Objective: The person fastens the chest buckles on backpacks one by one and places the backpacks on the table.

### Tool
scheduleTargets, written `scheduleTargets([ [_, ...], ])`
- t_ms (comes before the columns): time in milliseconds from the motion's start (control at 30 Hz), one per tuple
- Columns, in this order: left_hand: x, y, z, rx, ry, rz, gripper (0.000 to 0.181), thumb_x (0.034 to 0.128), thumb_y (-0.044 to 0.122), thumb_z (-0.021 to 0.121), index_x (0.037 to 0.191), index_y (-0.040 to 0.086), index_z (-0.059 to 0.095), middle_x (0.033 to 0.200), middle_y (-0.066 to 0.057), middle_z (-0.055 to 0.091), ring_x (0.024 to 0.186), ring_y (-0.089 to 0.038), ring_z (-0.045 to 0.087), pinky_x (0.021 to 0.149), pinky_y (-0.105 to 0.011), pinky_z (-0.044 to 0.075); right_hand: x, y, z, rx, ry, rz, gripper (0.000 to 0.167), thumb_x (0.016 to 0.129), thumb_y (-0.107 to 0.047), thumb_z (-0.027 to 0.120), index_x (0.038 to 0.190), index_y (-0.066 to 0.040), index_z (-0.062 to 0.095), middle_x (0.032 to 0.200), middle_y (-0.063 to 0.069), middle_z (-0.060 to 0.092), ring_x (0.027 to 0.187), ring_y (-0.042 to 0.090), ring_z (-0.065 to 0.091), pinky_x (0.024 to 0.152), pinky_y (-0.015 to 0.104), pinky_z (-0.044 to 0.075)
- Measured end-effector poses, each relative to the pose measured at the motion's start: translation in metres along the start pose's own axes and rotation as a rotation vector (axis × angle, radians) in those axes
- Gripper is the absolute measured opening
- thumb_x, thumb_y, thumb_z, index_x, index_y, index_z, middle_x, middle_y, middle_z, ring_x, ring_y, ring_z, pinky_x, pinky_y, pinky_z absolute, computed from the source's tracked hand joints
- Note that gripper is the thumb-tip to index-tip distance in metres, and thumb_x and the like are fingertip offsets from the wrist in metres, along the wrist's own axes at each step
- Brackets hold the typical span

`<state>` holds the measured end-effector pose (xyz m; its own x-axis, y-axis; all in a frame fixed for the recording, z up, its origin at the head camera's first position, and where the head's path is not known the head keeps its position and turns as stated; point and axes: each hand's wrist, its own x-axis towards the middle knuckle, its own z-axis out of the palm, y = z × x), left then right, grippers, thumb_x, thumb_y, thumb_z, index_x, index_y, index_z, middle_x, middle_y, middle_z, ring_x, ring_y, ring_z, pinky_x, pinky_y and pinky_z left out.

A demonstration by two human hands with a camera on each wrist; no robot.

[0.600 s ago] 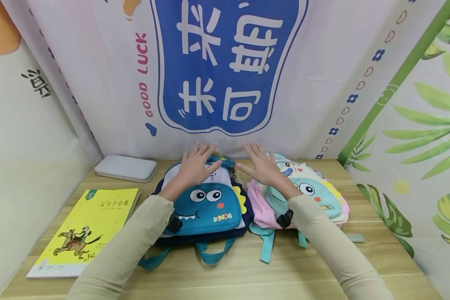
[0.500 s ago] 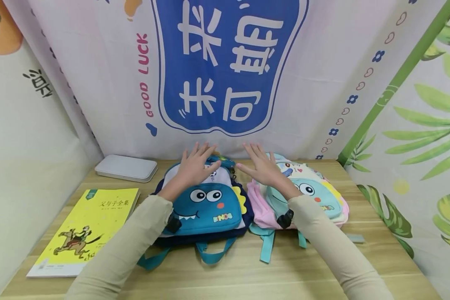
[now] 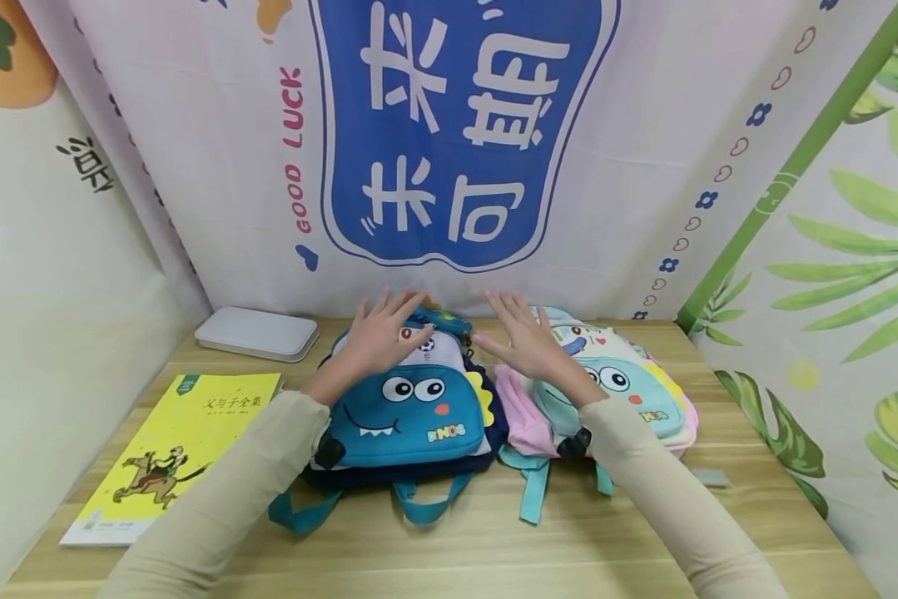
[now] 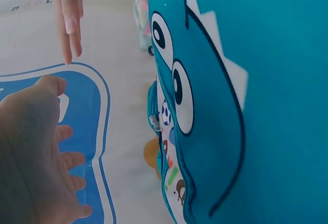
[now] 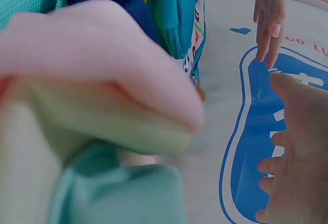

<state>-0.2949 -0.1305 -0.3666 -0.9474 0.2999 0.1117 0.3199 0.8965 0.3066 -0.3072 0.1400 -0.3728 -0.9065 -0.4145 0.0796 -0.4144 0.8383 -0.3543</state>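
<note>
Teal cloth catches my eye first: a dinosaur backpack (image 3: 419,424) lies front side up on the wood-grain table (image 3: 493,557), its top end toward the printed backdrop (image 3: 231,208) and its bottom toward the person. Its long axis runs away from the person, nearly straight at the wall, so the cartoon face reads upright from the near side, eyes above and toothy mouth below, with yellow spikes (image 3: 482,399) along the right edge. Teal straps (image 3: 426,503) trail from the bottom end onto the tabletop. Just beside it, on the right, a mint and pink backpack (image 3: 643,403) lies the same way, top toward the wall, though its axis is skewed a little, the top leaning toward the teal one. Over the upper part of the teal bag hangs the left hand (image 3: 384,341), and over the left upper part of the mint and pink one hangs the right hand (image 3: 527,339). Both are spread, fingers pointing at the wall, thumbs turned toward each other with a gap between, and neither grips anything; from the wrist views each palm is apart from the bag below it. Off to the left are a yellow book (image 3: 186,433), slanting away toward the wall, and, behind it, a silvery case (image 3: 257,333) lying crosswise near the backdrop.
</note>
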Motion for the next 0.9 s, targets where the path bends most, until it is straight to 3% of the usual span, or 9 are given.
scheduleTargets([
  [300, -0.017, -0.012, -0.001, 0.058, -0.061, 0.046, 0.076, 0.1018, 0.056, 0.050, 0.163, 0.018, 0.025, 0.169, -0.016, 0.021, 0.157, -0.043, 0.009, 0.123, -0.068, 0.004, -0.013, -0.002, 0.007, 0.027, -0.012, -0.041, 0.086, 0.099, -0.064, 0.048, 0.165, -0.023, 0.012, 0.172, 0.006, 0.011, 0.160, 0.028, 0.000, 0.124, 0.064, -0.005],
  [500, -0.033, -0.028, 0.001, 0.010, -0.120, 0.088, 0.082, 0.0991, 0.056, 0.057, 0.163, 0.015, 0.025, 0.168, -0.020, 0.022, 0.156, -0.047, 0.011, 0.121, -0.072, 0.005, -0.026, -0.004, 0.011, 0.030, -0.030, -0.079, 0.086, 0.099, -0.062, 0.051, 0.165, -0.021, 0.015, 0.172, 0.006, 0.015, 0.160, 0.030, 0.005, 0.124, 0.065, -0.002],
  [733, -0.057, -0.045, 0.001, -0.012, -0.246, 0.079, 0.105, 0.0860, 0.072, 0.064, 0.164, 0.016, 0.021, 0.168, -0.019, 0.024, 0.156, -0.046, 0.014, 0.120, -0.073, 0.003, -0.039, -0.003, 0.021, 0.016, -0.094, -0.124, 0.088, 0.099, -0.061, 0.054, 0.165, -0.017, 0.017, 0.171, 0.011, 0.018, 0.159, 0.034, 0.011, 0.123, 0.068, 0.005],
  [900, -0.071, -0.056, -0.002, -0.038, -0.269, 0.111, 0.116, 0.0776, 0.075, 0.071, 0.164, 0.016, 0.021, 0.166, -0.021, 0.026, 0.153, -0.047, 0.021, 0.119, -0.074, 0.009, -0.047, -0.003, 0.025, 0.031, -0.138, -0.163, 0.090, 0.097, -0.062, 0.056, 0.164, -0.015, 0.020, 0.170, 0.011, 0.020, 0.159, 0.033, 0.014, 0.123, 0.069, 0.007],
])
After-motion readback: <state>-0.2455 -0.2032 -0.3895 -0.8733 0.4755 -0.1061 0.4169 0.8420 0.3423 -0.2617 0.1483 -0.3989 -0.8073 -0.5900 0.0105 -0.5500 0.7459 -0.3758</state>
